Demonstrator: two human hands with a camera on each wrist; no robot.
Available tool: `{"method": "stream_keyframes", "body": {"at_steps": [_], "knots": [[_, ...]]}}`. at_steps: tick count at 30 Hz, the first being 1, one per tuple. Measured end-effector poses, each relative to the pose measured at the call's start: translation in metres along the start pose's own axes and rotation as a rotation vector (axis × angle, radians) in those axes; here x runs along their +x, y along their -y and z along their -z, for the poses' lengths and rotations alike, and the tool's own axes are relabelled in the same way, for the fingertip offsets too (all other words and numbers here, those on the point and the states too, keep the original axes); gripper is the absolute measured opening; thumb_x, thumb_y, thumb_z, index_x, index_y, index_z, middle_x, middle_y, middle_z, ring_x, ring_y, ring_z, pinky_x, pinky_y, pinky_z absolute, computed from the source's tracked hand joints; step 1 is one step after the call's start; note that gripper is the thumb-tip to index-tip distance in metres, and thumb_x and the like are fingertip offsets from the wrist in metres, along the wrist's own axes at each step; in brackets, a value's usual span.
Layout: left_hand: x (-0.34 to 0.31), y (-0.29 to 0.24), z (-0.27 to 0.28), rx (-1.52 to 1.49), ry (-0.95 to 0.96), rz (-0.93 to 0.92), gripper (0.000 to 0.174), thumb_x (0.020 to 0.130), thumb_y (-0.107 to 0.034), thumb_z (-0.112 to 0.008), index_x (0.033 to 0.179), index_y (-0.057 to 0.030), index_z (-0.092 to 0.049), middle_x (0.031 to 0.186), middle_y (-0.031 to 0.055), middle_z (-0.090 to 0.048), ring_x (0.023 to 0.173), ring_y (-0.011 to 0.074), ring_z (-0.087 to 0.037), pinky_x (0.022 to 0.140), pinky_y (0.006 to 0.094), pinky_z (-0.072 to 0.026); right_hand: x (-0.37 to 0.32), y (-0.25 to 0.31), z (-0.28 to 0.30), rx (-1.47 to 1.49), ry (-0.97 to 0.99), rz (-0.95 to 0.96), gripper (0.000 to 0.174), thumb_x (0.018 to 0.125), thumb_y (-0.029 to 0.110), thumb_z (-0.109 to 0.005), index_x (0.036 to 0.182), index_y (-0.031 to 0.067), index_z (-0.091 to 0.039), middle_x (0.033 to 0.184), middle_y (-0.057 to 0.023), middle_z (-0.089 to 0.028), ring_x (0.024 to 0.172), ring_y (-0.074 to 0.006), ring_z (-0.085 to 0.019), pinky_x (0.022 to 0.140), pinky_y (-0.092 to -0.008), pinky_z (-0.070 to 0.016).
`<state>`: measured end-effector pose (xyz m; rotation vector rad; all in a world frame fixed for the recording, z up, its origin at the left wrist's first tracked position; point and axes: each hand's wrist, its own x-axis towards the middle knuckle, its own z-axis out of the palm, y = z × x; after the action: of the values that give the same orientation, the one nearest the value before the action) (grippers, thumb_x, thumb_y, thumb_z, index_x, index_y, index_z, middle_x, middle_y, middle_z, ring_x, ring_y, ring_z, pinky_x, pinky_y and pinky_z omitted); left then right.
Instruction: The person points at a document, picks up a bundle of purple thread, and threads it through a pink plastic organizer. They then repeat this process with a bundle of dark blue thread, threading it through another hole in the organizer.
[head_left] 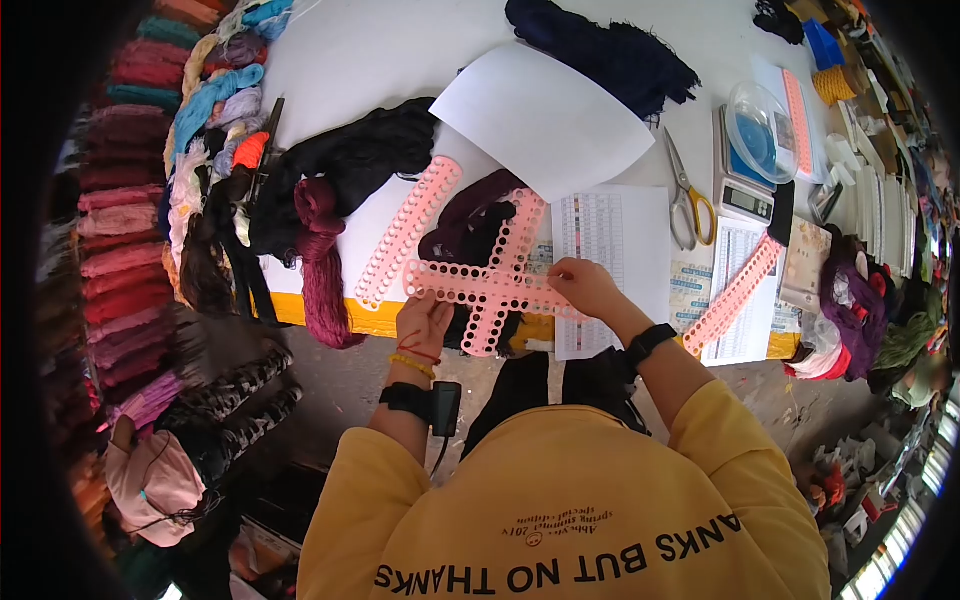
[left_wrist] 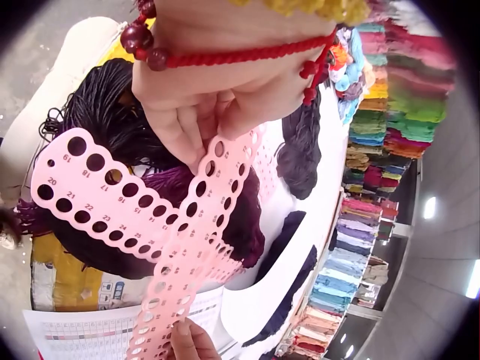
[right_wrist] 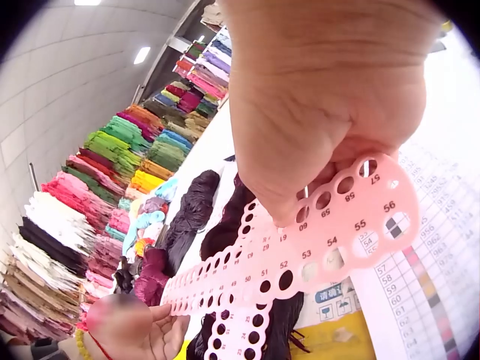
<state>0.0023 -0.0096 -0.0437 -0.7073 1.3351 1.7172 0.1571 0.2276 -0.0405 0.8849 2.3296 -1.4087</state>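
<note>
Left hand (head_left: 425,322) pinched one end of pink holed strip (head_left: 470,283), held above bench (head_left: 400,60) edge across a second strip (head_left: 525,225); right hand (head_left: 585,287) fingers pinched the far end. Even tension, end-only grips probably best, holes unobstructed.

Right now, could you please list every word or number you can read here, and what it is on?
"ANKS BUT NO THANKS": yellow sweatshirt back, first letters hidden.
"52" to "58": held pink strip.
"17" to "22": crossing pink strip.
"57" to "62": chart sheet.
Small sweatshirt print and scale display: too blurred.
</note>
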Motion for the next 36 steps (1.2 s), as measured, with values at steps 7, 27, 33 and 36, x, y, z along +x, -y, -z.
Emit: {"method": "stream_keyframes", "body": {"at_steps": [7, 27, 33, 36], "knots": [[0.000, 0.004, -0.004, 0.023, 0.001, -0.011, 0.003, 0.086, -0.009, -0.052, 0.089, -0.0070, -0.052, 0.085, 0.0046, -0.059, 0.077, 0.0170, -0.059, 0.071, 0.0266, -0.0497, 0.001, -0.010, -0.008, 0.045, -0.034, -0.013, 0.025, 0.078, 0.029, -0.057, 0.090, 0.0092, -0.064, 0.083, -0.0104, -0.064, 0.077, -0.0269, -0.061, 0.069, -0.0359, -0.0474], [0.009, 0.021, -0.041, 0.478, 0.058, -0.062, 0.006, 0.085, -0.012, -0.057, 0.086, -0.0077, -0.053, 0.084, 0.0018, -0.060, 0.067, 0.0089, -0.056, 0.059, 0.0186, -0.0469, -0.025, -0.014, 0.007, -0.076, -0.102, -0.111, 0.036, 0.082, 0.022, -0.051, 0.118, 0.0144, -0.047, 0.086, -0.0107, -0.064, 0.085, -0.0285, -0.061, 0.074, -0.0386, -0.0474], [0.028, 0.030, -0.032, 0.612, -0.006, -0.082, 0.008, 0.083, -0.012, -0.058, 0.083, -0.0054, -0.054, 0.078, 0.0031, -0.061, 0.063, 0.0098, -0.059, 0.052, 0.0169, -0.0432, -0.026, -0.017, 0.011, -0.366, -0.018, -0.129, 0.045, 0.084, 0.020, -0.048, 0.127, 0.0169, -0.037, 0.081, -0.0127, -0.064, 0.076, -0.0290, -0.062, 0.068, -0.0404, -0.0488], [0.034, 0.031, -0.029, 0.709, -0.023, -0.130, 0.011, 0.081, -0.013, -0.060, 0.078, -0.0034, -0.055, 0.072, 0.0039, -0.060, 0.060, 0.0104, -0.059, 0.049, 0.0178, -0.0420, -0.031, -0.019, 0.006, -0.437, 0.015, -0.103, 0.051, 0.083, 0.020, -0.048, 0.132, 0.0182, -0.031, 0.079, -0.0126, -0.064, 0.071, -0.0284, -0.063, 0.064, -0.0411, -0.0492]]}}
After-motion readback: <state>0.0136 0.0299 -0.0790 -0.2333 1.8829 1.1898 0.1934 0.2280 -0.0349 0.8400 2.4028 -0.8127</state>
